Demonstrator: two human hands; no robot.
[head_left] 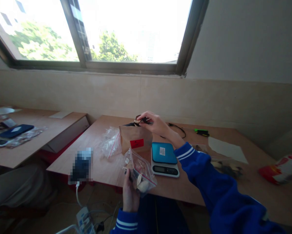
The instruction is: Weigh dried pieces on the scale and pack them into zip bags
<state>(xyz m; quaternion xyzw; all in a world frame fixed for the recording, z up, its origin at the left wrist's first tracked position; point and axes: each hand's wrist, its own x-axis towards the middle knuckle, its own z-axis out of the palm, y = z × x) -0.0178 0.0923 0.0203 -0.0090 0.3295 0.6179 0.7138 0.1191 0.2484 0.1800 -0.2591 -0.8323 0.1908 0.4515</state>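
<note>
Clear plastic bag (pixel 109 143): nine o'clock of the brown paper bag (pixel 126 138), beside it.
Left hand (pixel 130 193): six o'clock, fingers closed on the zip bag (pixel 148 173) of pale pieces (pixel 143 186); I'd hold it steady, as I can't tell whether it's sealed.
Right hand (pixel 155 123): one o'clock, fingertips apparently pinching a small brown piece (pixel 137 121) at the paper mouth; I'd grip lightly.
Scale (pixel 164 154): four o'clock; I'd keep the sleeve (pixel 197 169) off it.

From the head, one camera looked forward and down over the near edge of the light-brown wooden table (pixel 104 170), close by, and faced the beige wall (pixel 165 94) and grey-framed glass window (pixel 106 32) beyond the far edge
</note>
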